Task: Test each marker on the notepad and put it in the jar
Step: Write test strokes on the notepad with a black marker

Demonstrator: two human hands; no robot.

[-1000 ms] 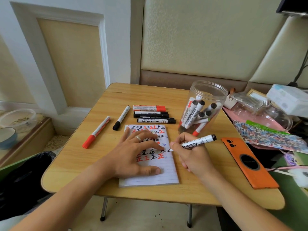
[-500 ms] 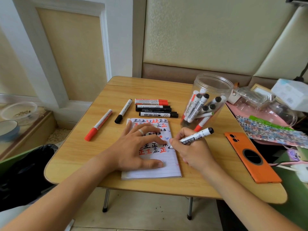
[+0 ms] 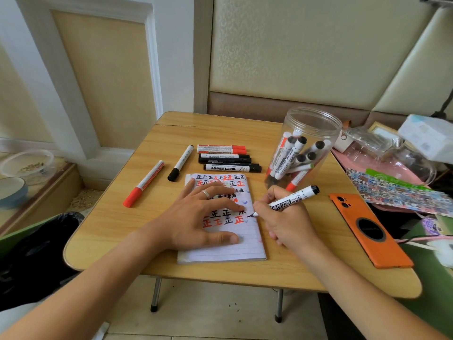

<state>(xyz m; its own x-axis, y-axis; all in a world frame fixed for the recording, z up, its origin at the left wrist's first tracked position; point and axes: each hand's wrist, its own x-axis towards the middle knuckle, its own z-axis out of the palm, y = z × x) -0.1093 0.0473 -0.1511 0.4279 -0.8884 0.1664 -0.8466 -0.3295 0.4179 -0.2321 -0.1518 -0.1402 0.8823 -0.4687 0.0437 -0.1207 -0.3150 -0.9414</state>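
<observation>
**A:** What are the hands doing?

**B:** The left hand (image 3: 201, 217) lies flat on the notepad (image 3: 221, 251), fingers straight and spread, a ring on one finger, pressing the page down. The right hand (image 3: 285, 223) grips a white marker with a black cap on its back end (image 3: 293, 198), fingers curled round the barrel; its tip touches the page at the right edge of the written rows.

**A:** What is on the page?

**B:** Rows of red and black handwritten characters fill the upper part; the lower lines are blank.

**A:** Where is the jar?

**B:** The clear plastic jar (image 3: 308, 123) stands open on the wooden table (image 3: 110, 217), behind the right hand, holding several markers on end.

**A:** Any markers left outside it?

**B:** Yes. A red marker (image 3: 143, 184) and a black-capped white marker (image 3: 180, 163) lie apart, left of the notepad. Behind the notepad a red-and-white marker (image 3: 221, 149) and three black ones (image 3: 229, 163) lie side by side.

**A:** Anything else?

**B:** An orange phone (image 3: 367, 229) lies face down at the right of the table.
</observation>
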